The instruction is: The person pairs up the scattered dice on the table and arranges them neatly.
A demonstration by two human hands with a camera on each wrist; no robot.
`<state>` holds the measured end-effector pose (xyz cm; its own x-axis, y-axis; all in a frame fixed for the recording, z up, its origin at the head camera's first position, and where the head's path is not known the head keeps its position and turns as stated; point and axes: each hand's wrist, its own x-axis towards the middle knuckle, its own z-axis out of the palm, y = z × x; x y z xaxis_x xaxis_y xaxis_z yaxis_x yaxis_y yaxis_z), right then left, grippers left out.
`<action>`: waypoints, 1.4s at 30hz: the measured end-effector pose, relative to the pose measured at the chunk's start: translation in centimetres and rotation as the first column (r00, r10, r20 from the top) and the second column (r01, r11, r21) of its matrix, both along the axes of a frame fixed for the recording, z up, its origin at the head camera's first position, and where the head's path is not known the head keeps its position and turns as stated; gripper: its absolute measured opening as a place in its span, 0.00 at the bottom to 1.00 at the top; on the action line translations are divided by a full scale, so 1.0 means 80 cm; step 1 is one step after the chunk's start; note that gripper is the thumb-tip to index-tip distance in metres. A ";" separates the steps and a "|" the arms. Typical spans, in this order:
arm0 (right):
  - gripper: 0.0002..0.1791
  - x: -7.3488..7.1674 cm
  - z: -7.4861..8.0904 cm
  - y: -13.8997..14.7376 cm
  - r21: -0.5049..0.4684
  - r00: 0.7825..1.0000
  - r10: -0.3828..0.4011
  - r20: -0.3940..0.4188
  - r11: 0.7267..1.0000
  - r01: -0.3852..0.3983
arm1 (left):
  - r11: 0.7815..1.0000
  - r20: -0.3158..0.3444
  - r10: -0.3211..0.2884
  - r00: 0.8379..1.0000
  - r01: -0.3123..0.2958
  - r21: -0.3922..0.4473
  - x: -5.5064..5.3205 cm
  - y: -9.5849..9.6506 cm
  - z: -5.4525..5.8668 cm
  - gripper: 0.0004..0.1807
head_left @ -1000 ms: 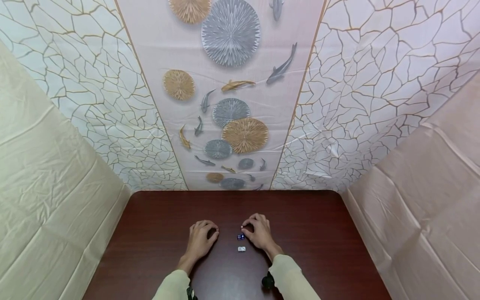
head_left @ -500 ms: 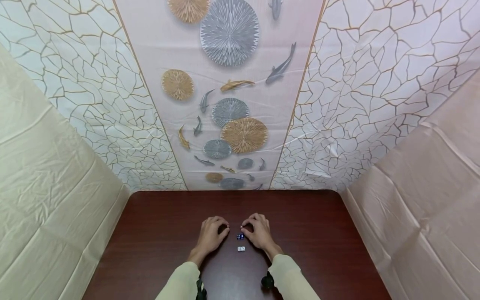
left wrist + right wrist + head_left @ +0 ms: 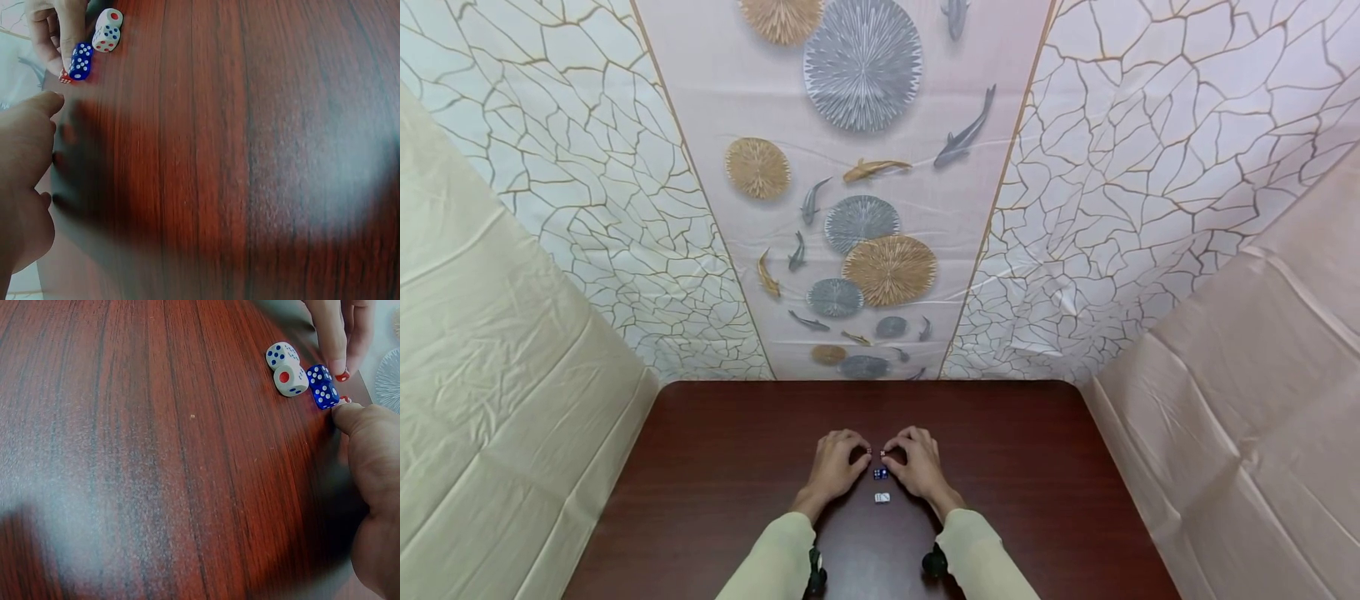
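Observation:
Between thumb and fingertips, my left hand (image 3: 835, 468) pinches a red die (image 3: 342, 375), tiny in the head view. My right hand (image 3: 922, 468) pinches a second red die (image 3: 65, 77) at the table, a small gap away from the first. Nearer to me, two blue dice (image 3: 881, 473) with white dots stand side by side, right by my right thumb. Two white dice (image 3: 882, 497) with red and blue dots touch each other closer still. The left hand's die is out of sight in the left wrist view, where my own left thumb (image 3: 50, 103) shows.
Under both hands lies a dark red-brown wooden table (image 3: 715, 500). Its back edge meets a hanging cloth (image 3: 865, 333) printed with fish and round shapes. Beige cloth walls (image 3: 1240, 400) flank the table on both sides.
My left hand has slid right across the table with its red die, closing most of the gap to the right hand's die. The right hand and the blue and white dice have stayed put.

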<state>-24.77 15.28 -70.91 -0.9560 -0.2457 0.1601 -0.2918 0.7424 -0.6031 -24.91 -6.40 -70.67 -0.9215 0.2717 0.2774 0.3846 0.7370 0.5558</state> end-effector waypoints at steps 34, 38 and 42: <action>0.06 -0.001 0.000 -0.001 -0.011 0.999 -0.001 0.043 1.000 0.001 | 1.000 0.013 -0.013 1.000 0.013 -0.021 0.000 0.015 -0.002 0.06; 0.06 0.000 0.002 -0.001 -0.017 0.999 0.001 0.054 1.000 0.000 | 1.000 0.018 -0.012 1.000 0.013 -0.024 0.000 0.016 -0.001 0.06; 0.06 0.000 0.002 -0.001 -0.018 0.999 0.003 0.048 1.000 -0.002 | 0.999 0.030 -0.010 1.000 0.010 -0.031 0.000 0.016 0.001 0.06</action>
<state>-24.79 15.24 -70.75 -0.9622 -0.2453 0.1181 -0.2635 0.7305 -0.6301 -24.93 -5.13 -70.63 -0.9265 0.2890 0.2412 0.3756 0.7502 0.5442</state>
